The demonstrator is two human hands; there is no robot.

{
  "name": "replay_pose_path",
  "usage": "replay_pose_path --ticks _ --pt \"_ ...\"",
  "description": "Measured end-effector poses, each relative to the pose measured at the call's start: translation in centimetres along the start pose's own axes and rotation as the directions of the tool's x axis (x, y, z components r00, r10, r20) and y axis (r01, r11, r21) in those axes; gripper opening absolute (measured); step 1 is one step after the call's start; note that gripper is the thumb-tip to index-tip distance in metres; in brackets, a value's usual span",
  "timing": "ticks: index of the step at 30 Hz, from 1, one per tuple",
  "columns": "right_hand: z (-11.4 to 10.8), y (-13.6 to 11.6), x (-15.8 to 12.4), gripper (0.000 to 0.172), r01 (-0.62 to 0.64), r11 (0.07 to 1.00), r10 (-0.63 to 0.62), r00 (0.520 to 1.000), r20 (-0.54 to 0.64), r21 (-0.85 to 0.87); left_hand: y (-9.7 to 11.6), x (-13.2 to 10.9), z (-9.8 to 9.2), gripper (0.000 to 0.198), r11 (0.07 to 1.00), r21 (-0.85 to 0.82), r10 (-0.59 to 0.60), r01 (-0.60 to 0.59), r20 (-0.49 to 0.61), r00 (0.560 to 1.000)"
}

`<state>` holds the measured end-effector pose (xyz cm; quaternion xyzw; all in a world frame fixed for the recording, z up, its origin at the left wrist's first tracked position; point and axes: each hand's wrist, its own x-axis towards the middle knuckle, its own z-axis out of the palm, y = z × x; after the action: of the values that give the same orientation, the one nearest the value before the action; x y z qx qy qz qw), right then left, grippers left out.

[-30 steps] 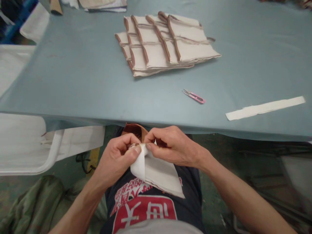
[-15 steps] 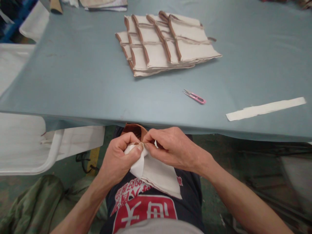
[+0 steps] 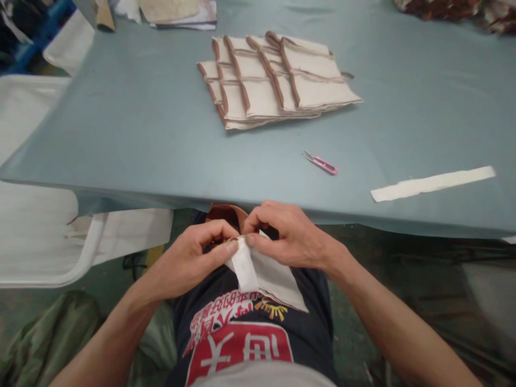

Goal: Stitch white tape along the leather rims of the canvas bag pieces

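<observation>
Over my lap, just below the table edge, I hold a cream fabric piece [image 3: 278, 279] with a brown edge. My left hand [image 3: 201, 255] pinches its upper edge between thumb and forefinger. Close beside it, my right hand [image 3: 288, 234] pinches the same edge. A white flap [image 3: 245, 269] of cloth hangs down between the two hands. Behind my fingers a brown curved band [image 3: 228, 212] shows; how it joins the cloth is hidden. A dark printed apron [image 3: 237, 344] lies under the fabric.
On the blue-covered table [image 3: 133, 129] lie overlapping cream fabric pieces with brown edging [image 3: 262, 97], pink thread snips [image 3: 322, 163] and a white strip [image 3: 433, 184]. A white plastic bin [image 3: 36, 236] stands at the left. Green cloth [image 3: 52, 338] lies at lower left.
My hands have shifted slightly on the cloth's edge, and the left is less curled. The white flap has swung to the right and hangs straighter. The view has tilted a little.
</observation>
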<state>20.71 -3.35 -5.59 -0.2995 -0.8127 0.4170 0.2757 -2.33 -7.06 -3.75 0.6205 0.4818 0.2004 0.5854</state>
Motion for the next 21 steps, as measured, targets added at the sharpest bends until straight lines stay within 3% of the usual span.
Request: replay_pose_path --ticks 4,7,11,16,21 --pt "-0.1 -0.7 0.3 0.004 0.103 0.994 -0.103 0.995 -0.006 -0.022 0.5 -0.1 0.1 0.020 0.995 0.093 0.052 -0.046 -0.062 0.997" --pt "0.1 -1.1 0.7 0.008 0.123 0.991 -0.124 0.992 -0.022 -0.043 1.1 -0.3 0.3 0.016 0.984 0.150 0.111 -0.092 -0.122 0.986" --pt "0.4 -1.3 0.8 0.011 0.141 0.989 -0.142 0.990 -0.023 -0.033 1.7 -0.6 0.4 0.013 0.965 0.216 0.180 -0.150 -0.123 0.976" --pt "0.6 -1.7 0.7 0.010 0.069 0.997 -0.068 0.997 -0.022 0.033 1.6 -0.9 0.5 0.012 0.922 0.295 0.310 -0.251 -0.174 0.935" --pt "0.8 -2.1 0.5 0.009 -0.062 0.988 0.062 0.998 0.004 0.143 1.0 -1.1 0.4 0.012 0.831 0.439 0.419 -0.340 -0.094 0.903"
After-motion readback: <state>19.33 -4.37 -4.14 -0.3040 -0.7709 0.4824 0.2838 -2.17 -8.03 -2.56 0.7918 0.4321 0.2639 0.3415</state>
